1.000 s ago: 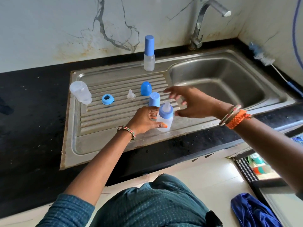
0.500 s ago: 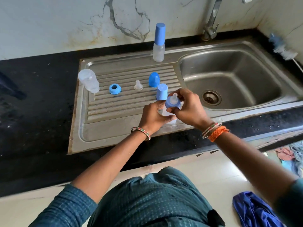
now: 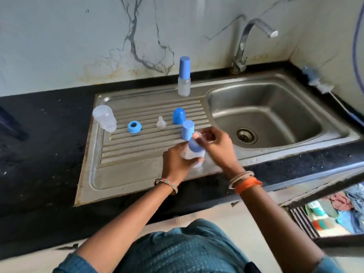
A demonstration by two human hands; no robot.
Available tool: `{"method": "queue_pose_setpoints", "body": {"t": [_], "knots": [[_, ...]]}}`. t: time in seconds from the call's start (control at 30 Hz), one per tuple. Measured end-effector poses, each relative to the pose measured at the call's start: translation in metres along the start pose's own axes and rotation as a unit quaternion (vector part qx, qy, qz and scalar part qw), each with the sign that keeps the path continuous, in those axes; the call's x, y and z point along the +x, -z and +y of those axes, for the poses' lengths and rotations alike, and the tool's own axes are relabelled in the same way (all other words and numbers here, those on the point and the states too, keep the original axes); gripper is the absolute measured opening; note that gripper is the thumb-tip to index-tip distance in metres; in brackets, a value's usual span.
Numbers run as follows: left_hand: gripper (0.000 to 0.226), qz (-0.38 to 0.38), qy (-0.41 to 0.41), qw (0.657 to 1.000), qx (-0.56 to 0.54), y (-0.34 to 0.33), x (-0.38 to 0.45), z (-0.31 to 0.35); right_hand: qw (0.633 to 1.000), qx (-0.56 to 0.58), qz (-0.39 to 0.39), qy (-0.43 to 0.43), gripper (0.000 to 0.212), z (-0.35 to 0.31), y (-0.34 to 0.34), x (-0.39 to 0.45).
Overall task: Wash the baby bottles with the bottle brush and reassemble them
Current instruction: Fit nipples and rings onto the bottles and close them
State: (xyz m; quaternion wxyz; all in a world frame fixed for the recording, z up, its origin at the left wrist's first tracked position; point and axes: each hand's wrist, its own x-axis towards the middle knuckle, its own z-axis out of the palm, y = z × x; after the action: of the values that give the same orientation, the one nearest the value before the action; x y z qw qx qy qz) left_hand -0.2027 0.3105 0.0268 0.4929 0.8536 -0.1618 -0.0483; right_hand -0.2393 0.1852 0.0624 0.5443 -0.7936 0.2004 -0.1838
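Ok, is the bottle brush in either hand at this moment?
No. The bottle brush lies on the counter behind the sink, while the left hand and right hand hold a bottle.

My sink unit (image 3: pixel 122 180) is steel, set into the black counter (image 3: pixel 39 158), and its ribbed drainboard (image 3: pixel 149 115) carries nearly everything. Taking the basin (image 3: pixel 264 115) as my landmark: a capped bottle (image 3: pixel 184 76) stands upright just beyond the basin's far left corner. Left of the basin a domed blue cap (image 3: pixel 178 115) stands on the ribs, and nearer me a cylindrical blue cap (image 3: pixel 187 129) stands closer to the basin's edge. Farther left lie a clear teat (image 3: pixel 161 122), then a blue ring (image 3: pixel 134 127), then an uncapped clear bottle (image 3: pixel 104 118) at the board's far left rim. A bottle brush (image 3: pixel 317 80) lies on the counter behind the basin's right corner.
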Motion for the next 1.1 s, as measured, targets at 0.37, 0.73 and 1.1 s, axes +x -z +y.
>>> {"method": "queue_pose_setpoints", "body": {"t": [0.37,0.73,1.1], "knots": [[0.048,-0.012,-0.021,0.998,-0.064,0.063,0.041,-0.013,0.957,-0.230,-0.157,0.084,0.040,0.011,-0.030,0.100],[0.047,-0.084,-0.063,0.983,-0.151,0.043,0.095,0.047,0.945,0.003,-0.286,-0.156,0.059,0.033,0.122,0.165],[0.065,-0.167,0.002,0.958,-0.235,0.010,0.117,0.062,0.964,-0.149,-0.055,-0.212,0.062,0.061,0.119,0.161]]}}
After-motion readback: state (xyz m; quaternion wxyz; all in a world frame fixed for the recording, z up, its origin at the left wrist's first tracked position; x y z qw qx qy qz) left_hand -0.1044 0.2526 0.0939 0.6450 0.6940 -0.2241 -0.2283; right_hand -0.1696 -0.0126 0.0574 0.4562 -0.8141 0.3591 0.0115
